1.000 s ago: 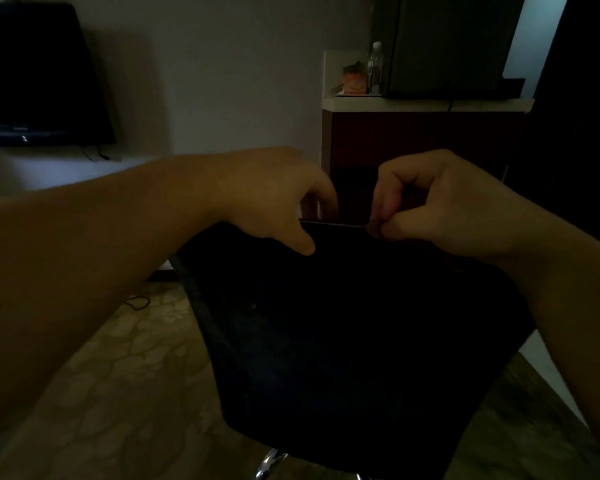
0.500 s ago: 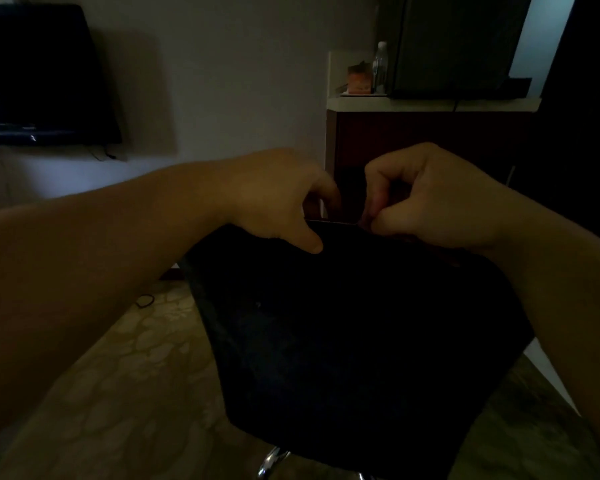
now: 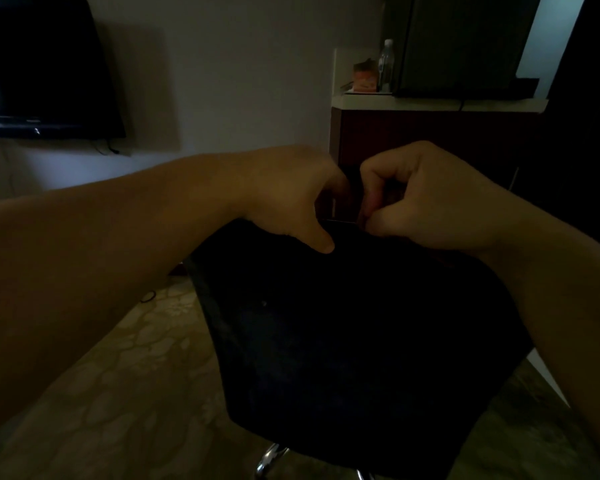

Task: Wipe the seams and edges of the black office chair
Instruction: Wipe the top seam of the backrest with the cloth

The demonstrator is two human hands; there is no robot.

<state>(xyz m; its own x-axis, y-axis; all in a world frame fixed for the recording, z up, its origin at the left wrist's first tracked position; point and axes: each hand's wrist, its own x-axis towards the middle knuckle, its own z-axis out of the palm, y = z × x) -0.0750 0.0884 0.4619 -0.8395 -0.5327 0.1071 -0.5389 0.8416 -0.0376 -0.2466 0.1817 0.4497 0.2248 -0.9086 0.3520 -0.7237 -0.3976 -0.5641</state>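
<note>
Both hands work at the far edge of the black office chair (image 3: 343, 341), close together and nearly touching. The left hand (image 3: 284, 199) has its fingers curled over that edge with the thumb pressed on the dark surface, so its grip is clamped on the chair's rim. The right hand (image 3: 426, 199) pinches thumb against curled fingers right at the rim; whether a cloth sits inside that pinch cannot be told in this dim light. The chair fills the lower middle of the view, its chrome base (image 3: 271, 459) showing beneath it over the patterned floor (image 3: 125, 393). Judged from here, the main risk is missed dirt: black seams in poor light hide what has been wiped. The chair may also swivel or roll away if the left hand's hold slackens
</note>
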